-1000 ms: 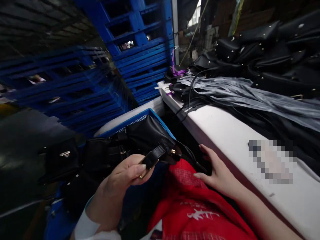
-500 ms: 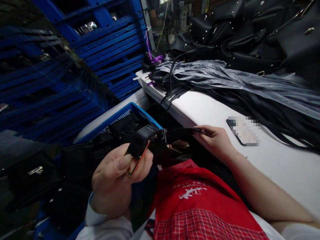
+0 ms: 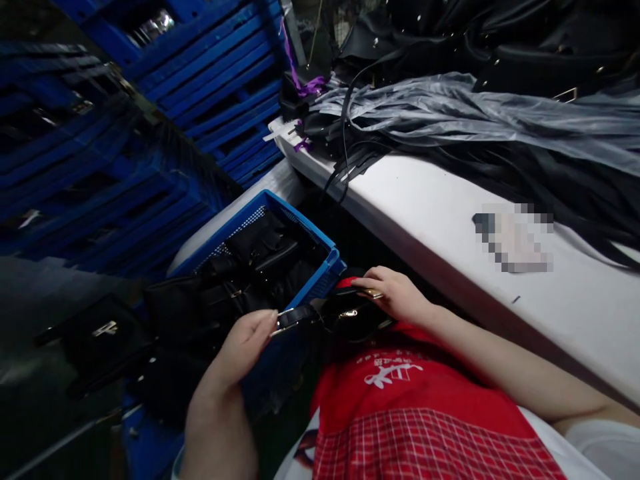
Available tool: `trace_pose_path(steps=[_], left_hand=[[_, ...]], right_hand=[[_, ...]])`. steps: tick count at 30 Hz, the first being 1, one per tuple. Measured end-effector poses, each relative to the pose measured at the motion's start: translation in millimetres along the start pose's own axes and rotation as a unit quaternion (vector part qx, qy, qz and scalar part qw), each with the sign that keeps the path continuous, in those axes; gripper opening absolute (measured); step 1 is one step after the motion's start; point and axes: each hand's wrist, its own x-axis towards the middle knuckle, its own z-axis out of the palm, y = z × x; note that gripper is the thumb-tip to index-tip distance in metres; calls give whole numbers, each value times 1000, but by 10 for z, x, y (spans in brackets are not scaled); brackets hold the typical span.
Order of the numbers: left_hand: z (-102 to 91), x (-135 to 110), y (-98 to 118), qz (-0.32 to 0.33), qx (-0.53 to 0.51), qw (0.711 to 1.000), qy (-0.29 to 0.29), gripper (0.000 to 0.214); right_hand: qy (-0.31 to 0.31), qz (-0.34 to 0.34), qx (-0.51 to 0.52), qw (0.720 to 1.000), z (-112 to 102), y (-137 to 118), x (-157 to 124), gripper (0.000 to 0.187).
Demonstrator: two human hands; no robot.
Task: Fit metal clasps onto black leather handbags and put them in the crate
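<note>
My left hand [image 3: 245, 347] is closed in a pinch on the metal end of a black strap [image 3: 300, 316]. The strap runs right to a black bag [image 3: 353, 320] lying on my red apron [image 3: 400, 407]. On the bag's top edge rests my right hand [image 3: 395, 297], its fingers curled over a gold fitting. Both hands hover just in front of the near corner of a blue plastic crate [image 3: 320, 280] filled with black bags.
A white table [image 3: 430, 200] runs along the right, carrying a pile of grey and black straps [image 3: 450, 113] and more black bags behind. Blue pallets [image 3: 200, 73] stand at the left. Black bags [image 3: 105, 333] lie low on the left.
The view tilted down. My left hand lowered and slid along to the strap's metal end. My right hand dropped from the table edge onto the bag in my lap.
</note>
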Motion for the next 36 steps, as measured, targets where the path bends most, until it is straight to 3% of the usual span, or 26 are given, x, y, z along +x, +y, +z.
trace_pose_path(steps=[3, 5, 6, 9, 11, 14, 18, 20, 24, 26, 28, 30, 32, 33, 36], left_hand=[[5, -13, -43, 26, 136, 961, 241, 39], [117, -33, 24, 100, 148, 941, 287, 34], [202, -32, 70, 140, 139, 945, 260, 32], [505, 45, 167, 198, 93, 971, 98, 30], [687, 143, 163, 178, 57, 982, 23, 32], [881, 289, 78, 112, -6, 993, -33, 41], [1033, 389, -46, 39, -97, 987, -123, 43], [1084, 402, -100, 8, -130, 981, -144, 41], [1130, 399, -203, -4, -114, 987, -110, 35], [1132, 390, -237, 9, -97, 989, -108, 32], [1133, 378, -249, 26, -81, 990, -112, 31], [1143, 362, -243, 41, -55, 991, -113, 31], [1159, 344, -226, 59, -27, 992, -111, 31], [1168, 334, -217, 70, -16, 991, -110, 31], [1175, 306, -199, 95, 18, 990, -104, 30]], right_hand=[[-47, -37, -108, 992, 157, -80, 38, 36], [-57, -49, -137, 988, 185, -103, 68, 39], [-59, -52, -145, 986, 188, -106, 80, 40], [-61, -63, -165, 982, 179, -103, 90, 44], [-58, -70, -182, 979, 177, -107, 80, 46], [-57, -74, -204, 974, 197, -114, 74, 48], [-63, -80, -206, 973, 243, -109, 101, 45], [-41, -73, -173, 981, 228, -134, 99, 41], [57, -19, -30, 998, 91, -286, -16, 36], [32, 34, 82, 996, 47, -368, -110, 20], [-73, 136, 238, 959, 81, -413, -192, 20], [-150, 256, 406, 864, 190, -414, -240, 32], [-138, 340, 524, 769, 326, -389, -250, 41], [-114, 363, 558, 737, 387, -377, -243, 42], [-70, 403, 610, 679, 495, -372, -200, 39]])
